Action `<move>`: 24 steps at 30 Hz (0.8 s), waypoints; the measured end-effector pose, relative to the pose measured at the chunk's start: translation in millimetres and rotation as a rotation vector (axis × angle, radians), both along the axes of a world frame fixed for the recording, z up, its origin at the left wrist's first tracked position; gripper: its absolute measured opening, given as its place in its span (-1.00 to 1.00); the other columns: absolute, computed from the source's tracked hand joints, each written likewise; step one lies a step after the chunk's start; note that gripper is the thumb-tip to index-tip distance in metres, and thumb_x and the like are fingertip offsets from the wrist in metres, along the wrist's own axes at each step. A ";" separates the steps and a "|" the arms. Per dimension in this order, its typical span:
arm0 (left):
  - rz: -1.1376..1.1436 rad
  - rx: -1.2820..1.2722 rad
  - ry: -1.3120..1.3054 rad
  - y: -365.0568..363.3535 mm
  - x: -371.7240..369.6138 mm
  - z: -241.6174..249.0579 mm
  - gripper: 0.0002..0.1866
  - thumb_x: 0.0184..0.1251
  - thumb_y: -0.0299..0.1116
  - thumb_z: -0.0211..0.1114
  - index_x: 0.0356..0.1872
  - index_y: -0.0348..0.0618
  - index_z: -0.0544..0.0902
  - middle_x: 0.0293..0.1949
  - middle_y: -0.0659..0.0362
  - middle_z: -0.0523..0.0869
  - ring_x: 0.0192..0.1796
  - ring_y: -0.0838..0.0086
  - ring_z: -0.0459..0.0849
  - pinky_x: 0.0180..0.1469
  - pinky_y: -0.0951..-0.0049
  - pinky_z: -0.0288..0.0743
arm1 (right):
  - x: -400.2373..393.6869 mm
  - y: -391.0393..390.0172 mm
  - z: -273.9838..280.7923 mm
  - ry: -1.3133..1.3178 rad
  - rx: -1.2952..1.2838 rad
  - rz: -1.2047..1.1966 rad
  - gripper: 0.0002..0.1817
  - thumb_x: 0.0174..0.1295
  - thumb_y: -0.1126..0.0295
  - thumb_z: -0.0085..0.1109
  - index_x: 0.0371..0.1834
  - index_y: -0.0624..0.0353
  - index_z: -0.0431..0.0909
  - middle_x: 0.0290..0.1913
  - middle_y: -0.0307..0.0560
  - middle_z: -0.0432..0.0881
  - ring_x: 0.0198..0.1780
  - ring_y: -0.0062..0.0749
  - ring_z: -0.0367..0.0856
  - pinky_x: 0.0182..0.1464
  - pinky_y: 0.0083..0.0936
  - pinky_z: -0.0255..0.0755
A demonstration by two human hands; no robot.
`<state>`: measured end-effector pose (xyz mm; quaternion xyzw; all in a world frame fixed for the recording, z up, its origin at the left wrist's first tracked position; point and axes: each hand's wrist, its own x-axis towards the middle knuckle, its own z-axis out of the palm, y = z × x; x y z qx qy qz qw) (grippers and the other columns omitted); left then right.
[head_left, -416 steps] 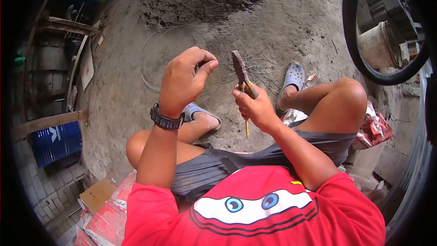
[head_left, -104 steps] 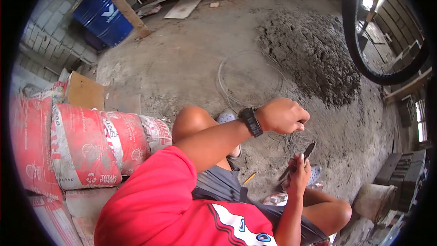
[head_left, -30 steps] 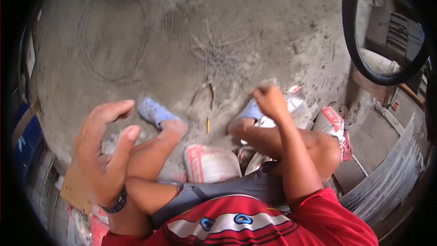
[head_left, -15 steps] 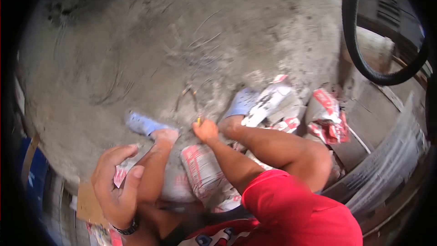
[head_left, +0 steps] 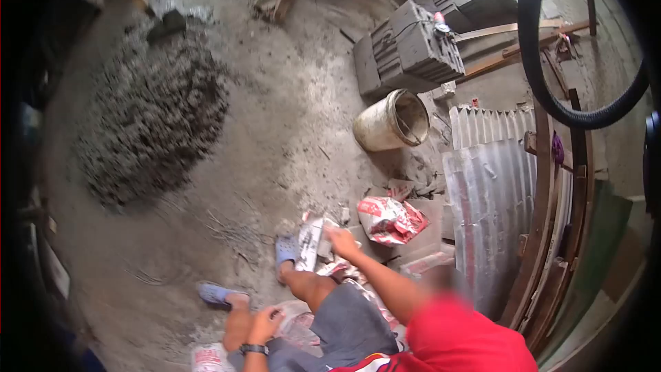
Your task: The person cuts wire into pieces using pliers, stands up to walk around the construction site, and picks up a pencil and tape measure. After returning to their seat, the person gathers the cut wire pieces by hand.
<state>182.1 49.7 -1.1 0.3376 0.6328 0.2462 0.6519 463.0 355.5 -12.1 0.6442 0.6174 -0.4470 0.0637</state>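
Note:
My left hand (head_left: 263, 325), with a dark watch at its wrist, rests by my knee; its fingers are loosely curved and hold nothing I can see. My right hand (head_left: 341, 241) reaches down to the crumpled paper bags beside my foot, at the white and grey strip (head_left: 310, 244). Its fingertips are blurred against the bag pieces, so its grip is unclear. Blue clogs, the left one (head_left: 215, 293) and the right one (head_left: 286, 249), are on my feet. A red and white bag (head_left: 391, 220) lies right of my right hand.
A heap of wet grey mix (head_left: 155, 114) with a shovel blade (head_left: 166, 26) is at the upper left. A dirty bucket (head_left: 391, 120) stands before stacked hollow blocks (head_left: 406, 48). Corrugated sheets (head_left: 489, 200) and timber (head_left: 547, 220) line the right; a black hose (head_left: 533, 48) hangs close.
The view has swung up and right, showing the heap, bucket and blocks. My right hand has moved from the floor between my feet to the bags; the yellow-handled item is out of sight. My left hand has lowered.

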 end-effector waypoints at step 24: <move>0.085 -0.188 0.398 1.8 -421.2 218.5 -0.63 0.46 -0.29 0.43 0.19 -0.22 0.71 -0.08 0.08 0.85 -0.17 0.32 0.85 -0.21 0.21 0.76 | 38.9 -173.6 301.5 -0.091 0.204 -0.665 -0.62 0.05 0.08 0.47 -0.28 0.17 0.72 -0.22 0.13 0.79 -0.11 0.10 0.80 -0.02 -0.09 0.63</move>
